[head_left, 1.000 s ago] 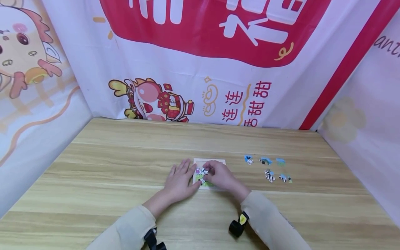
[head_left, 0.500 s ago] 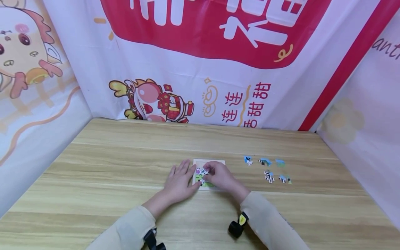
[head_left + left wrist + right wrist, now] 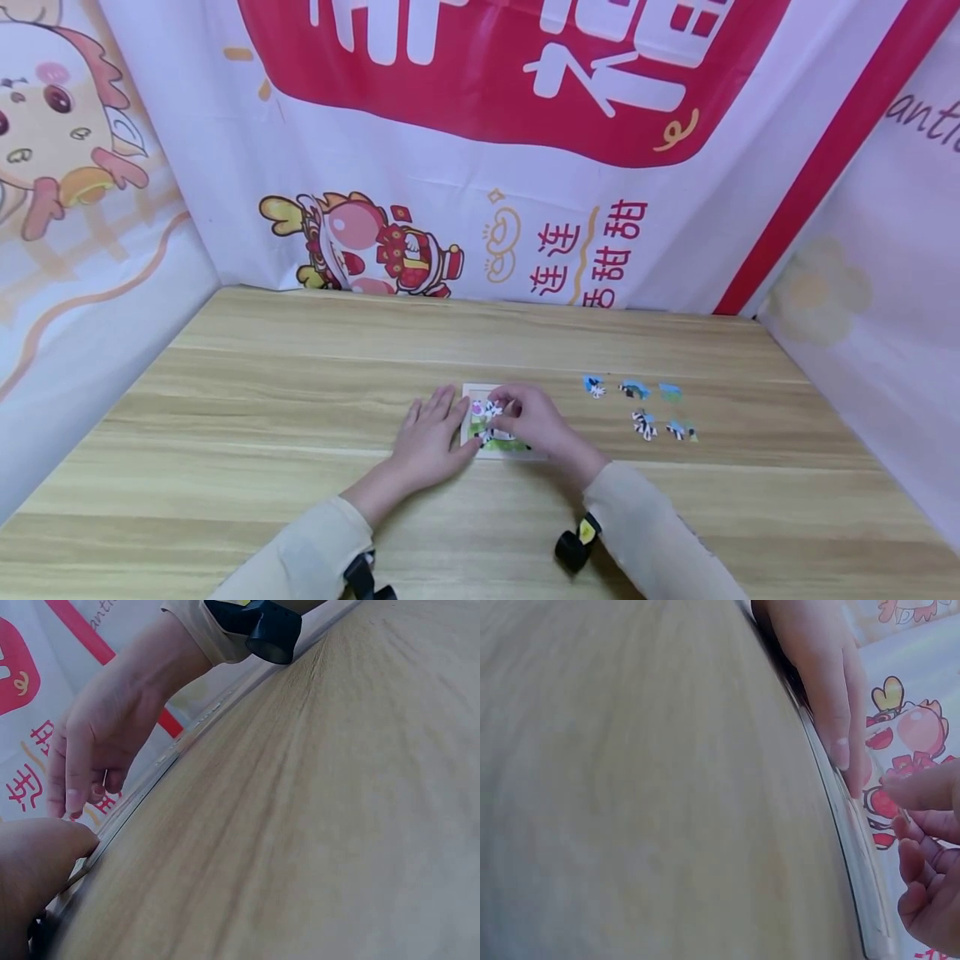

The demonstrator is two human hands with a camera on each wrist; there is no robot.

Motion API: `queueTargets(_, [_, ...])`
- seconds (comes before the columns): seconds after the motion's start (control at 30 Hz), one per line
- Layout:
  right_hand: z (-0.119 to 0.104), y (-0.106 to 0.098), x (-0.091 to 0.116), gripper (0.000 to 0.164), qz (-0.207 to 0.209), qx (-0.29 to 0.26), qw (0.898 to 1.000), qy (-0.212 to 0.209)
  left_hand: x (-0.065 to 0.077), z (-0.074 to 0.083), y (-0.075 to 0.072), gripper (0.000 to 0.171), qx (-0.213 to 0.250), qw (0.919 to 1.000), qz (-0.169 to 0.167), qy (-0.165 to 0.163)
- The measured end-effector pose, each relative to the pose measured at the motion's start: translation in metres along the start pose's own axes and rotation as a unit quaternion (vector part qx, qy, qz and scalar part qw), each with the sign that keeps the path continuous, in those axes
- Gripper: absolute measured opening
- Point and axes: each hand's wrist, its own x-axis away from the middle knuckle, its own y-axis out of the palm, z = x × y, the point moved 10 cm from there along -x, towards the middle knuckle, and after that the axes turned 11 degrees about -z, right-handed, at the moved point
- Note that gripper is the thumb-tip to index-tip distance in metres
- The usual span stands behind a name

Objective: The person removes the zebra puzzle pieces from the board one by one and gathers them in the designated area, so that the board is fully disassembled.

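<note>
A small puzzle board (image 3: 477, 388) with a pale rim lies on the table, and green pieces and black-and-white ones show inside it. My left hand (image 3: 429, 435) rests beside it with straight fingers, the fingertips and thumb touching its left side. Over the board, my right hand (image 3: 536, 423) pinches a black-and-white puzzle piece (image 3: 493, 409) between thumb and fingers. In the right wrist view, a thin edge of that piece shows between the fingers of the right hand (image 3: 934, 855). Part of the board is hidden under the right hand.
Several loose puzzle pieces lie to the right on the wooden table (image 3: 300, 375), among them a blue-and-green piece (image 3: 671, 392) and a zebra-striped piece (image 3: 643, 424). A printed cloth (image 3: 420, 150) hangs behind the table's far edge.
My right hand has shifted slightly to the right with the piece, showing more of the board's lower part. The left hand stays in place. The loose pieces lie as before.
</note>
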Motion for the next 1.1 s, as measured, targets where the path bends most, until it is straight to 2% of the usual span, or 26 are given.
queueTargets(0.2, [0.002,-0.013,0.006,0.028,0.009,-0.025,1.0,0.011,0.0,-0.001,0.001,0.064,0.001,1.0,-0.001,-0.003])
queueTargets(0.4, [0.009,-0.034,0.018,0.027,0.021,-0.025,0.999,0.033,0.0,0.0,0.002,0.064,0.006,1.0,-0.002,-0.003])
queueTargets(0.9, [0.044,-0.083,0.052,0.028,0.048,-0.021,0.998,0.043,0.0,-0.002,0.003,0.064,0.008,0.9999,-0.002,-0.009])
queueTargets(1.1, [0.061,-0.101,0.067,0.03,0.059,0.003,0.997,0.05,0.0,-0.002,0.003,0.064,0.01,0.9999,-0.001,-0.007])
